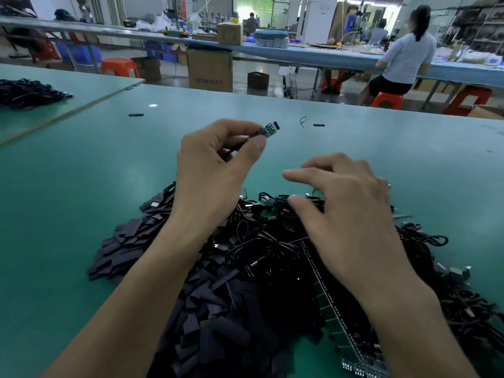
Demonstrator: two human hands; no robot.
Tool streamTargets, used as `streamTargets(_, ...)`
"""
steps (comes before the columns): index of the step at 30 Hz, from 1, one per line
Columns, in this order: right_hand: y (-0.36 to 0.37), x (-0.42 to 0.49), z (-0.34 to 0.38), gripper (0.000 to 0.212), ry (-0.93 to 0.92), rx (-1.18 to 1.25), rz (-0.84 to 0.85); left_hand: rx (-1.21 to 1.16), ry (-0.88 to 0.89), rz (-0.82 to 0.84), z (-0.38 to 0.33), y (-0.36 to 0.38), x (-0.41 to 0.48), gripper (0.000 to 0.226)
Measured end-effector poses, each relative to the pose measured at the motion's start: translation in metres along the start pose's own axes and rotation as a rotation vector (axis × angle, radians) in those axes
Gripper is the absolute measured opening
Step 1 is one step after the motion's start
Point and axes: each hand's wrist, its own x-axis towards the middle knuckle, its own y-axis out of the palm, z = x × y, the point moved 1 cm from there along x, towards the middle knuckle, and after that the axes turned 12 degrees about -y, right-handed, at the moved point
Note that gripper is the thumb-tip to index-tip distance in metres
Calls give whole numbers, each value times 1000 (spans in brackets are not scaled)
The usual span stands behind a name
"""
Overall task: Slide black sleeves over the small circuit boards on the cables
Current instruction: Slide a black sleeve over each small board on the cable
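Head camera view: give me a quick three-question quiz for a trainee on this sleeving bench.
1. True or false: the left hand pinches a small circuit board.
2. The right hand is: A) gripping a sleeve, B) open over the cables, C) flat on bare table.
3. Fill in: the black sleeves pile lies to the ___ of the cables.
Key: 1 true; 2 B; 3 left.

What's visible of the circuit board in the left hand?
The circuit board is a small, narrow green strip with pale components and a dark far end, unsleeved where visible. The left hand pinches its near end between thumb and fingers, holding it tilted up-right above the table. A black cable trails from it.
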Motion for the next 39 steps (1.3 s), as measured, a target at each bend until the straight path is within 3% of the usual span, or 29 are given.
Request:
streamTargets(5,7,-2,28,25,-142,-13,37,4,53,-148,1,-8,7,18)
streamTargets(10,49,-6,62,19,-266,90,431,-10,80,-190,2,-15,11,21)
streamTargets(12,71,-3,67,11,-269,133,507,-13,77,-190,2,-15,11,19)
streamTargets(16,103,1,72,26,-240,91,583,-6,75,-207,2,-16,12,17)
streamTargets(19,111,-1,69,17,-224,75,658,-7,71,-217,1,-17,12,18)
streamTargets(23,105,0,69,6,-134,191,646,-7,72,-222,-1,-17,13,19)
streamTargets(34,74,-5,58,42,-58,192,451,50,77,-192,-3,-10,7,16)
streamTargets(39,57,-6,44,21,0,294,322,69,70,-179,-4,-11,7,19)
